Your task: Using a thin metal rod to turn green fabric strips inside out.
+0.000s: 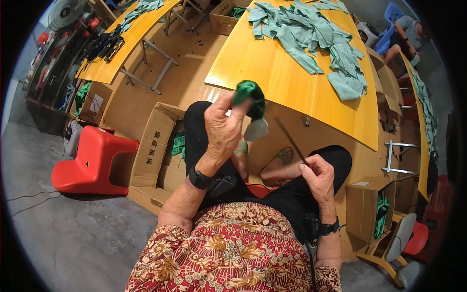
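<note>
In front of my lap, my left hand [221, 127] is raised and closed on a shiny dark green piece of fabric [254, 97], bunched up and partly blurred. A pale whitish flap [256, 130] hangs just below it; whether it belongs to the green piece I cannot tell. My right hand [319, 178], over my right knee, pinches one end of a thin dark rod [291, 138]. The rod slants up and left toward the green fabric, its tip apart from it.
Pale green cloth pieces [316, 36] lie heaped on the yellow table [233, 68] ahead. An open cardboard box [154, 141] with green fabric stands at my left, near a red chair [92, 163]. Another box [365, 204] sits at right. A seated person [408, 36] is far right.
</note>
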Available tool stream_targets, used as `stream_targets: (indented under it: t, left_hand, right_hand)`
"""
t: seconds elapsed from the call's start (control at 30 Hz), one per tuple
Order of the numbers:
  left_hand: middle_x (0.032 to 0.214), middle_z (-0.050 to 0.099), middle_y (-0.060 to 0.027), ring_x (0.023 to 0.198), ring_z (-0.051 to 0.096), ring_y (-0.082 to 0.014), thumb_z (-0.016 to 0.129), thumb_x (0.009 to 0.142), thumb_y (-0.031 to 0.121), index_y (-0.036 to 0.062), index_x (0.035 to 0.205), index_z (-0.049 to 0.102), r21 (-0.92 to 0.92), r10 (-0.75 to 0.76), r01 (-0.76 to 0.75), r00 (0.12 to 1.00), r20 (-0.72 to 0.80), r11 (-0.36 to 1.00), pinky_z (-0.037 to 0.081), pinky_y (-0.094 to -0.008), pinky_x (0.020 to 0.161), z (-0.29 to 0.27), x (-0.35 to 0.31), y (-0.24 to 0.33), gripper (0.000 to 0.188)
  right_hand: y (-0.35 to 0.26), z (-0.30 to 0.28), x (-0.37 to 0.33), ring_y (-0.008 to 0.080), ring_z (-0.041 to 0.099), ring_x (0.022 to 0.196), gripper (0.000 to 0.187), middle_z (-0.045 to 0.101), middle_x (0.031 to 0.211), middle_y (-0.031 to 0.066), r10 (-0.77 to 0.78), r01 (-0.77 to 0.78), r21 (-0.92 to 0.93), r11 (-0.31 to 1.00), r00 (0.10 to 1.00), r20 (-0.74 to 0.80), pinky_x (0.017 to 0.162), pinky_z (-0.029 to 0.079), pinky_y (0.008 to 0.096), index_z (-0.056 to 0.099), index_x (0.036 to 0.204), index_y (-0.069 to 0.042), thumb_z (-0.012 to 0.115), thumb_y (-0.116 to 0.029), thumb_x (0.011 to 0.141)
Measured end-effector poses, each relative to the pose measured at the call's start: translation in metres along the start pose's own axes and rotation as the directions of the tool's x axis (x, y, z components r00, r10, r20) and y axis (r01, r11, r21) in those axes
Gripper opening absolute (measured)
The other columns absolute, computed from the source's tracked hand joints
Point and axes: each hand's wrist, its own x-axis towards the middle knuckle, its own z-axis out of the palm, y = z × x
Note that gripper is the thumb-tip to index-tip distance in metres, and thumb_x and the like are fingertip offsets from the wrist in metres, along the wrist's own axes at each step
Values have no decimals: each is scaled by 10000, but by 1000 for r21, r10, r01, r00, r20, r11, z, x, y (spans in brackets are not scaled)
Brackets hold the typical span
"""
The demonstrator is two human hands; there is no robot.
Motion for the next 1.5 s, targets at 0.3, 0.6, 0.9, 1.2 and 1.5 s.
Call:
stream_targets:
  t: [0.3, 0.6, 0.9, 1.2, 1.5]
  left_hand:
    - [843, 642, -94, 742, 645, -227, 707, 729, -42, 63, 1006, 699, 322, 303, -357, 930, 207, 877, 520, -314, 640, 11, -11, 1, 296]
    - [866, 646, -109, 773, 649, -253, 687, 722, -37, 34, 1002, 681, 398, 262, -380, 911, 320, 835, 517, -313, 664, 10, -20, -9, 289]
    - [786, 684, -107, 709, 665, -180, 693, 869, 189, -2, 986, 693, 248, -198, 120, 925, 324, 961, 520, -299, 634, 8, -12, 4, 223]
    - [752, 617, 22, 650, 539, -55, 598, 972, 236, 0, 887, 644, -234, -506, 645, 735, 452, 728, 448, -239, 570, 5, -15, -20, 256]
    - [714, 592, 4, 660, 524, -61, 610, 954, 190, -8, 878, 634, 123, -287, 264, 925, 250, 957, 439, -232, 597, 14, -21, -18, 214]
  right_hand:
    - [-82, 37, 50, 31, 479, 659, 222, 566, 720, -42, -22, 33, 119, 992, 996, -92, 573, 392, 204, 670, 918, 21, 678, -197, 880]
    - [-64, 52, 83, 12, 475, 603, 136, 569, 699, -56, 139, -122, 308, 943, 990, -34, 538, 376, 172, 661, 879, -17, 661, -150, 853]
    - [-56, 62, 78, 36, 485, 596, 90, 543, 629, -18, -115, 113, -21, 993, 984, -137, 543, 417, 229, 627, 807, 5, 645, -83, 806]
    - [-44, 64, 83, 39, 496, 607, 90, 556, 636, -11, -144, 137, -70, 988, 984, -108, 559, 434, 233, 631, 823, 5, 655, -81, 811]
    - [-53, 65, 76, 78, 529, 630, 106, 591, 767, 29, -281, 257, -166, 952, 948, -147, 587, 450, 232, 650, 882, 0, 693, -73, 819]
